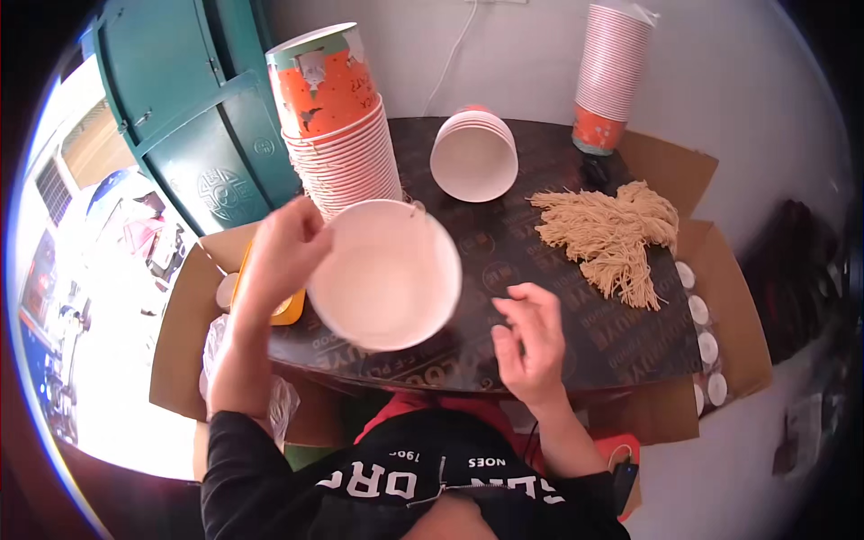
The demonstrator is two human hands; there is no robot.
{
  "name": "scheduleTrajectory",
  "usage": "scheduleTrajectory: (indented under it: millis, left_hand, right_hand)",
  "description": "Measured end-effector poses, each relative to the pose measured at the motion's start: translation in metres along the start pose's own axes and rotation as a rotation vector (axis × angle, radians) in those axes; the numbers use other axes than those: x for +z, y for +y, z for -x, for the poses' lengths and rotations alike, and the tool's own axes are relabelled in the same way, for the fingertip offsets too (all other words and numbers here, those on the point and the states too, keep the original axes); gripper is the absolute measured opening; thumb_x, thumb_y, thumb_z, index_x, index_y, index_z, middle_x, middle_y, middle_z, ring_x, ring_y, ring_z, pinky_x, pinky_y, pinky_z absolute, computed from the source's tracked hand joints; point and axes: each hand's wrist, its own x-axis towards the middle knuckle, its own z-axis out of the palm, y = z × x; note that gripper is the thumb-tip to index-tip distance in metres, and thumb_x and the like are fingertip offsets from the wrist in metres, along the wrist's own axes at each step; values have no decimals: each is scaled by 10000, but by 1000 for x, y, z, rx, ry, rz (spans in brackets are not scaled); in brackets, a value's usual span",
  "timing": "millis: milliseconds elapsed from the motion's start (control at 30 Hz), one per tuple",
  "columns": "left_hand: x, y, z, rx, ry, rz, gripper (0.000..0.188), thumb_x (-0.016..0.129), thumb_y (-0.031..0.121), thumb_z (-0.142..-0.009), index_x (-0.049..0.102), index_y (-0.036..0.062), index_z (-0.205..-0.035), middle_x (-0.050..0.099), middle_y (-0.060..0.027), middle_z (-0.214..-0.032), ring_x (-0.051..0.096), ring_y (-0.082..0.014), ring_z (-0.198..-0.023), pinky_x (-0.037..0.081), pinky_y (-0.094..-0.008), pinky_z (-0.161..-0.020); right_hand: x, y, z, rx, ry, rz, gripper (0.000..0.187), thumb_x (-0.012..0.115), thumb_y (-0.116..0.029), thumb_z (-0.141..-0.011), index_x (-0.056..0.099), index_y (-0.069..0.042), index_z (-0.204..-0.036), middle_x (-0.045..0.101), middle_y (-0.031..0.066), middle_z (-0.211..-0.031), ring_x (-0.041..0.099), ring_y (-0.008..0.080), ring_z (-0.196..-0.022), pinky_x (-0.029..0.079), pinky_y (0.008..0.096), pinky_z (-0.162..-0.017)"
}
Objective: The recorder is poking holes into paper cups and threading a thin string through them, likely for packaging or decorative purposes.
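A large white paper bucket (385, 279) stands at the near left of the dark table, its round mouth facing me. My left hand (292, 247) is at the bucket's left rim, its fingers curled closed; what they hold, if anything, is hidden. A short strand of string (417, 211) shows at the far rim. My right hand (531, 340) is to the right of the bucket, apart from it, with curved fingers and the thumb spread and nothing between them. Beyond the bucket rises a tall stack of nested paper buckets (346, 166), an orange printed one (326, 88) on top.
A few nested buckets (474, 162) lie on their side at the back. Beige strings (612, 234) lie bundled at the right, before a tall stack of paper cups (615, 76). Cardboard boxes (733, 315) flank the table (490, 243). A green door (193, 126) stands at the left.
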Motion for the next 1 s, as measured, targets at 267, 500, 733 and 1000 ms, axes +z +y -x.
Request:
scheduleTrajectory:
  millis: [267,500,733,1000]
  left_hand:
    - [-104,5,-44,200,190,-793,63,535,5,-826,483,-11,-857,593,-254,-714,618,-449,-756,454,-533,-667]
    - [-137,-9,-172,562,507,-1440,105,593,12,-856,535,45,-937,637,-129,-823,659,-272,-785,495,-398,-741]
    - [-74,51,-254,830,572,-1395,102,652,42,-788,596,84,-863,611,-82,-837,644,-232,-821,487,-342,-760]
    - [2,61,-239,867,486,-1411,42,626,78,-798,600,82,-765,591,-66,-758,620,-225,-714,484,-347,-697]
  right_hand:
    - [-26,34,11,161,88,-36,138,591,43,-893,670,45,-1006,608,133,-1062,572,163,-755,467,265,-645]
    - [-28,42,20,250,58,-80,110,574,-12,-928,665,49,-934,629,122,-976,605,206,-794,481,291,-684]
    - [-26,39,26,261,44,-88,150,563,-19,-928,669,66,-864,639,112,-914,604,171,-769,467,271,-674]
    - [-28,40,23,238,13,-83,113,584,-14,-923,662,49,-870,647,136,-909,642,233,-764,516,304,-687]
